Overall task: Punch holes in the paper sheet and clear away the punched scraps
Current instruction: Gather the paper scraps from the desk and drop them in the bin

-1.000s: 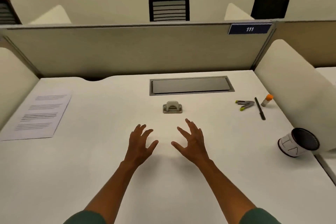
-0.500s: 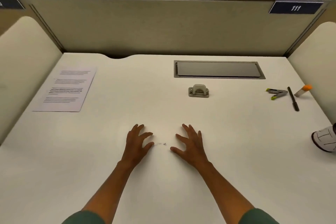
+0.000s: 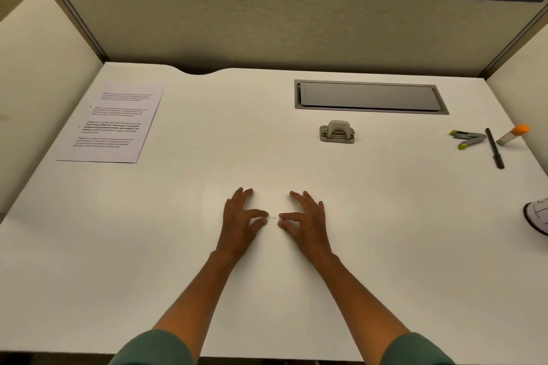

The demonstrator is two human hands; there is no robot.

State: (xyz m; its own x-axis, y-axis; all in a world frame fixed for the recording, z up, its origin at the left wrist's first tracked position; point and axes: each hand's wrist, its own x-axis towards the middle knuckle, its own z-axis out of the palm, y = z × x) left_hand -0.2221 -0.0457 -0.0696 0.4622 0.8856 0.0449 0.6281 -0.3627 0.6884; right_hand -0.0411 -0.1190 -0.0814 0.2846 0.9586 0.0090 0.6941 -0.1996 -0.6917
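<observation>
White desk (image 3: 296, 290): L hand (image 3: 240, 222) & R hand (image 3: 308, 222) flat, fingers spread, gripping nothing, thumbs flanking tiny paper scraps (image 3: 272, 218); hole punch (image 3: 337, 131) beyond, printed sheet (image 3: 114, 123) far left.

Paper sheet (image 3: 112, 124) left, hole punch (image 3: 337, 132) centre-right.

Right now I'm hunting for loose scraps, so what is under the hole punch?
The hole punch sits directly on the bare white desk, with no paper beneath its visible edges. Its base hides whatever lies beneath. Faint scraps show between the left hand and right hand.
</observation>
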